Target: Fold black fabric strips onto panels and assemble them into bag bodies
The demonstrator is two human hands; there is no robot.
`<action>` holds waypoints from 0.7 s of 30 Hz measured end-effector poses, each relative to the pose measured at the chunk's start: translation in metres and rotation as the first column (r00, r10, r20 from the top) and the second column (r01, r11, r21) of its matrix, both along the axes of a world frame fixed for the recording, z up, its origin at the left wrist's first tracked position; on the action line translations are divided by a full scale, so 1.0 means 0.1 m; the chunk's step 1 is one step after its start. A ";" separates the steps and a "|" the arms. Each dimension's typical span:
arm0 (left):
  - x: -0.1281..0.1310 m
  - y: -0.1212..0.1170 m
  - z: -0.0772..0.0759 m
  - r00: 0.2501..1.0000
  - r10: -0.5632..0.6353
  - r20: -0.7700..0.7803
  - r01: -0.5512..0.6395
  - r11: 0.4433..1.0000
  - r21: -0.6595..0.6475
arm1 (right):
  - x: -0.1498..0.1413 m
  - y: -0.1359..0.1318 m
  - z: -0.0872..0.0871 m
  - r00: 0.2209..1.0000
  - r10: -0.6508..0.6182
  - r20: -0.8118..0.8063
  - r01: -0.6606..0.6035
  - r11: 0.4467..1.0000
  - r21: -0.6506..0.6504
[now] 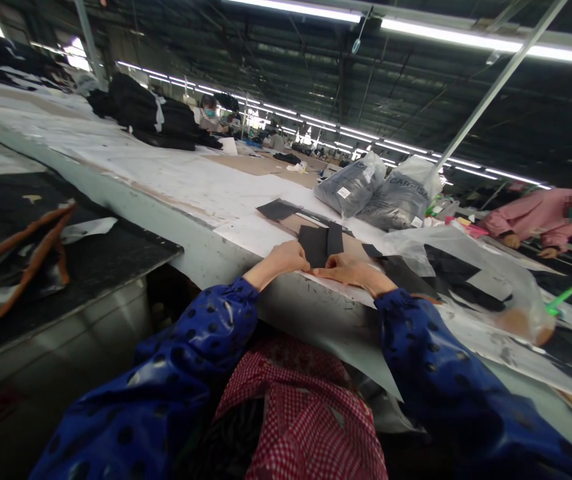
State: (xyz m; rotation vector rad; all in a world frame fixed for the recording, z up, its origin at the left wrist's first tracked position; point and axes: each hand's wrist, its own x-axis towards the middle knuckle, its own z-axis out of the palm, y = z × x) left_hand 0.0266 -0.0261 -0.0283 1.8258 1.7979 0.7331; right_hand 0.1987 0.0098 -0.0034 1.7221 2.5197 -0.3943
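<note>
Both hands meet at the front edge of a long white-topped table [176, 175]. My left hand [284, 259] is closed, its fingertips pinching the near edge of a small black fabric piece [312, 241]. Close beside it, my right hand [350, 271] is closed too, thumb and fingers at the same near edge. A narrower black strip [335, 239] lies over the right part of the piece. Beneath them is brown card or paper [293, 223], with a larger dark piece [279, 209] behind. The fingertips hide the piece's nearest edge.
Two plastic bags of dark goods [351, 187] stand beyond my hands. To the right lie clear plastic sheeting [521, 293], black cut pieces [449, 267] and a green tool [563, 299]. A co-worker in pink [526, 213] stands across. Black fabric piles [136, 110] rest far left; a lower dark table [131, 250] is nearer.
</note>
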 end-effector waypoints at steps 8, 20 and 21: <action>0.11 -0.06 -0.08 0.995 0.076 -0.059 -0.072 0.995 0.069 | -0.05 0.05 -0.04 1.000 0.031 0.000 -0.031 0.999 0.037; -0.08 -0.16 -0.35 0.995 -0.096 -0.031 0.099 0.873 0.478 | -0.01 0.02 -0.04 0.994 0.031 -0.108 -0.027 0.999 0.039; -0.03 -0.22 -0.39 0.979 -0.157 -0.128 0.200 0.836 0.512 | -0.01 0.02 -0.04 0.994 0.027 -0.108 -0.024 0.999 0.035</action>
